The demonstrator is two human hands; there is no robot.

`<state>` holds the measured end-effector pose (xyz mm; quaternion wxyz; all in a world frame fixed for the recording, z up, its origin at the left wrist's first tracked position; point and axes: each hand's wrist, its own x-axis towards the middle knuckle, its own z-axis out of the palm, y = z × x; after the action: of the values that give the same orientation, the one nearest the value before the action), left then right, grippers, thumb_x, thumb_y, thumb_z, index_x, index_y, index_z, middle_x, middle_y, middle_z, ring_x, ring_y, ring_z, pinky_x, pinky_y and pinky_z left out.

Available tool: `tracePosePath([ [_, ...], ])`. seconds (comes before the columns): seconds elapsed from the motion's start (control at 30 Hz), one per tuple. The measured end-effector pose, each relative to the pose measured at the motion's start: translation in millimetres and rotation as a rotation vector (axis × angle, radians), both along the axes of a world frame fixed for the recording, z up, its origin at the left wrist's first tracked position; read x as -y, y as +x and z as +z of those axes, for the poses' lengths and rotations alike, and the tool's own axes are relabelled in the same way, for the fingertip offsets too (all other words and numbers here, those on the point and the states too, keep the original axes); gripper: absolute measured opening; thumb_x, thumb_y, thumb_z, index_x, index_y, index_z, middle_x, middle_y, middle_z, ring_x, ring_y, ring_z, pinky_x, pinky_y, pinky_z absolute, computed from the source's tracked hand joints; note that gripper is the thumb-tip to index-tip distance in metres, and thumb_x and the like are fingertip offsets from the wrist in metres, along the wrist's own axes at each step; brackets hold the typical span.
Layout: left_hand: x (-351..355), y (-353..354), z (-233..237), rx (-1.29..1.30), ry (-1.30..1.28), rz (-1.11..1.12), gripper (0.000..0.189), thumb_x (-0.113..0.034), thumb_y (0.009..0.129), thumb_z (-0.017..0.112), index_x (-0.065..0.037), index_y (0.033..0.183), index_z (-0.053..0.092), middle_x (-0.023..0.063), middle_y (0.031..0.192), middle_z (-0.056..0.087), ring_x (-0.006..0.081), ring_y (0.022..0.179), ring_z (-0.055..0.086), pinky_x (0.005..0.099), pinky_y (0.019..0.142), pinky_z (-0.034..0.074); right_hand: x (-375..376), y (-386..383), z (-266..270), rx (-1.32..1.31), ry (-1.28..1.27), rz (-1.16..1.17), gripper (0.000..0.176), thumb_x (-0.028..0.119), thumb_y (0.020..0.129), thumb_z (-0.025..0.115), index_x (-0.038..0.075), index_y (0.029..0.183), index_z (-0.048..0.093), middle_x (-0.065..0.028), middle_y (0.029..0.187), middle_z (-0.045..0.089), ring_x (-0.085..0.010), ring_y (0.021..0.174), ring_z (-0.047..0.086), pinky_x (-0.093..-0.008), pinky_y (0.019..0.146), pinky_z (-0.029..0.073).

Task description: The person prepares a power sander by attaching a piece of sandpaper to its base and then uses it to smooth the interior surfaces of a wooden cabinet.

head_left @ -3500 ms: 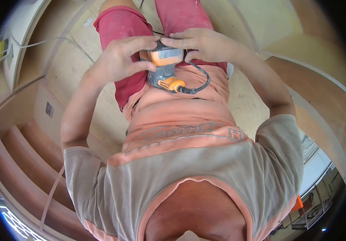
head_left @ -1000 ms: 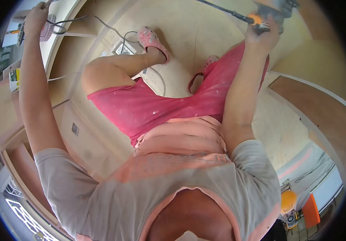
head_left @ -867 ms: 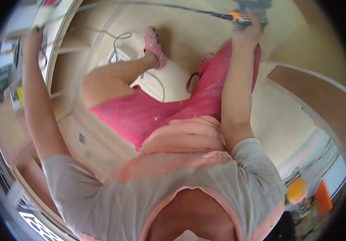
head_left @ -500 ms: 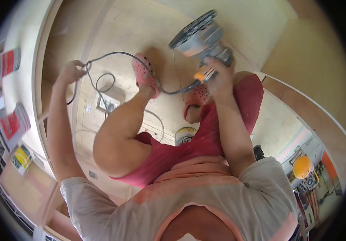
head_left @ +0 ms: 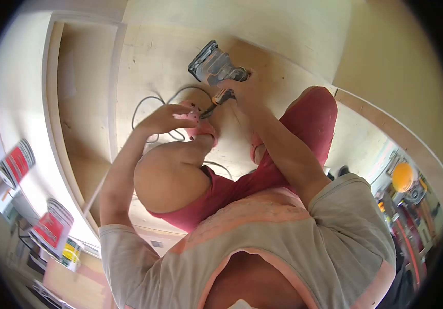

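Sander (head_left: 217, 66), boxy grey-orange plastic: held up, right hand (head_left: 245, 90) wrapped.
Thin black cord (head_left: 152, 97): looped beside sander, left hand (head_left: 166, 119) near, pinch unclear; likely needs slack.

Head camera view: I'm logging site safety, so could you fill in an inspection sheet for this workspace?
Surface: pale wooden floor, small dark marks
Job's things: power sander, off the floor
Clutter: two red-and-white containers left; round yellow object among mixed items right
Hands: left hand open, contact unclear; right hand grips sander
Cables: dark cord looping near pink clog
Surroundings: open wooden compartment left
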<state>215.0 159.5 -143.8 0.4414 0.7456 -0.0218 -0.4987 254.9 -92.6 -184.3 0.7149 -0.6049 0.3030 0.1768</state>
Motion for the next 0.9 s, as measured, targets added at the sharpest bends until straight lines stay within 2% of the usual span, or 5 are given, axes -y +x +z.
tracePosePath([
  [0.17,41,63,-52,-0.263,-0.055,-0.026,0.065,-0.043,0.079,0.068,0.003,0.122,0.053,0.0173,0.113,0.061,0.0247,0.108,0.056,0.0344,0.094,0.043,-23,1,-62,-0.034,-0.080,-0.232,0.078,-0.009,0.051,0.077,0.004,0.112,0.031,-0.0146,0.097,0.051,-0.0237,0.083,0.060,-0.0350,0.062,0.056],
  [0.23,57,86,-67,-0.320,0.022,-0.258,0.051,-0.040,0.081,0.067,0.001,0.109,0.057,0.0128,0.093,0.065,0.0209,0.081,0.062,0.0350,0.072,0.049,-38,0,-58,-0.039,0.236,-0.452,0.085,-0.006,0.050,0.078,0.002,0.118,0.028,-0.0168,0.104,0.048,-0.0250,0.089,0.057,-0.0383,0.064,0.054],
  [0.33,66,78,-105,0.226,-0.067,-0.488,0.045,-0.036,0.081,0.064,0.002,0.104,0.055,0.0190,0.091,0.064,0.0290,0.078,0.065,0.0380,0.070,0.050,-39,-4,-72,0.035,0.361,-0.634,0.077,-0.015,0.051,0.072,0.007,0.111,0.030,-0.0146,0.095,0.049,-0.0268,0.082,0.060,-0.0397,0.063,0.056],
  [0.6,70,106,-131,0.343,0.036,-0.727,0.052,-0.039,0.080,0.064,0.002,0.109,0.053,0.0248,0.095,0.063,0.0407,0.090,0.061,0.0426,0.074,0.048,-42,-6,-100,-0.017,0.427,-0.780,0.069,-0.015,0.055,0.067,0.002,0.113,0.035,-0.0131,0.094,0.050,-0.0249,0.078,0.059,-0.0394,0.061,0.054],
  [0.9,39,141,-66,-0.070,0.190,-0.688,0.076,-0.016,0.075,0.074,0.001,0.136,0.032,0.0047,0.077,0.060,0.0104,0.068,0.054,0.0254,0.061,0.044,-18,-6,-149,0.223,0.599,-0.969,0.070,-0.015,0.053,0.066,0.001,0.115,0.037,-0.0142,0.096,0.051,-0.0253,0.081,0.059,-0.0380,0.059,0.054],
])
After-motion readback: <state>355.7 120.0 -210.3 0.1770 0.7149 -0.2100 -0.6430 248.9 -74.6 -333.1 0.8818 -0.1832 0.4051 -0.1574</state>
